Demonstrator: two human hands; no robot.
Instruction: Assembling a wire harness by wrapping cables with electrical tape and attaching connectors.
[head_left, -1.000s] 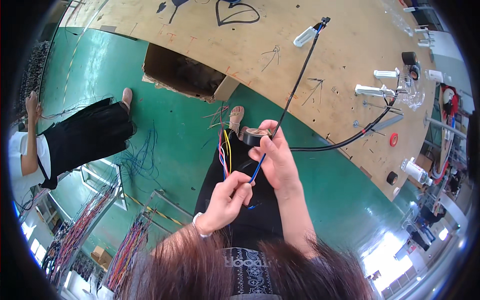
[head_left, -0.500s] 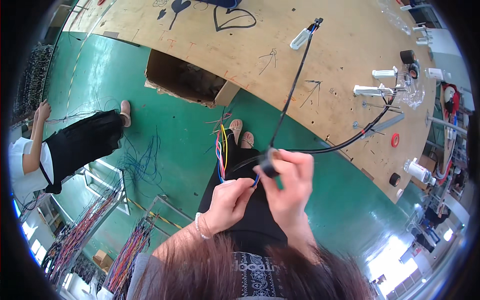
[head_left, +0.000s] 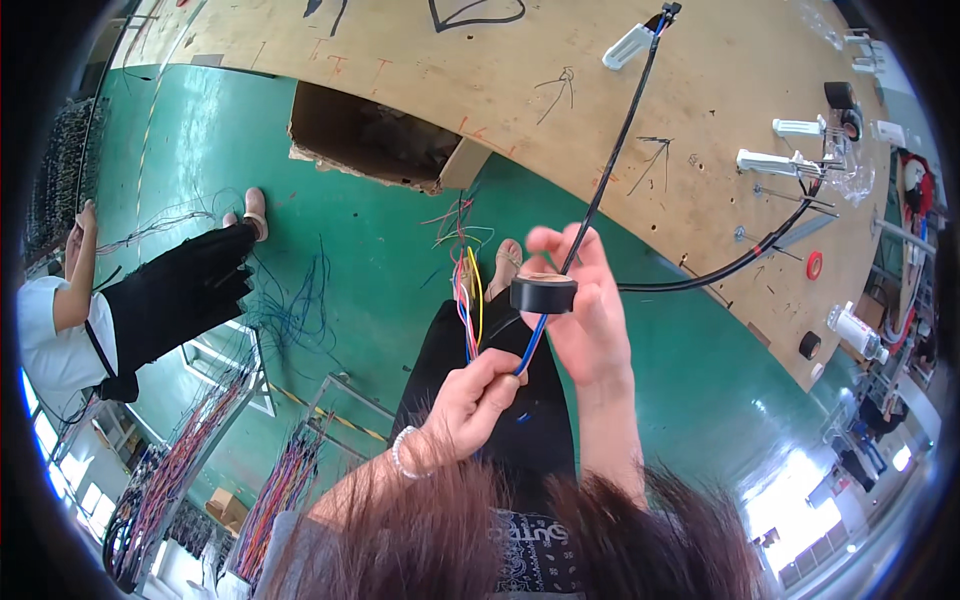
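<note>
The right hand [head_left: 590,320] holds a black tape roll [head_left: 543,293] pinched between thumb and fingers, raised in front of the body over the green floor [head_left: 350,250]. The left hand [head_left: 470,400] is closed in a narrow pinch on a bundle of thin wires [head_left: 467,300], red, blue and yellow, whose loose ends stand up just beside the roll. A blue strand runs from the left fingers up to the roll, and a black cable [head_left: 620,130] rises from the roll toward the wooden worktop [head_left: 620,90].

To wrap well, the left hand should probably keep the wires taut and gathered so none springs out of the bundle, while the right hand keeps the roll close to the cable and the tape under light pull, each turn overlapping the last. The loose coloured ends look likely to splay; a pinch nearer the wrap point would hold them.

The work hangs in free air between the body and the worktop edge, with open space on both sides of the hands. Ahead, the worktop edge and an open box [head_left: 375,140] under it limit reach. White fixtures [head_left: 775,160] and a second black cable sit on the worktop to the right, well apart. Another person [head_left: 130,310] stands far to the left, clear of the hands.
</note>
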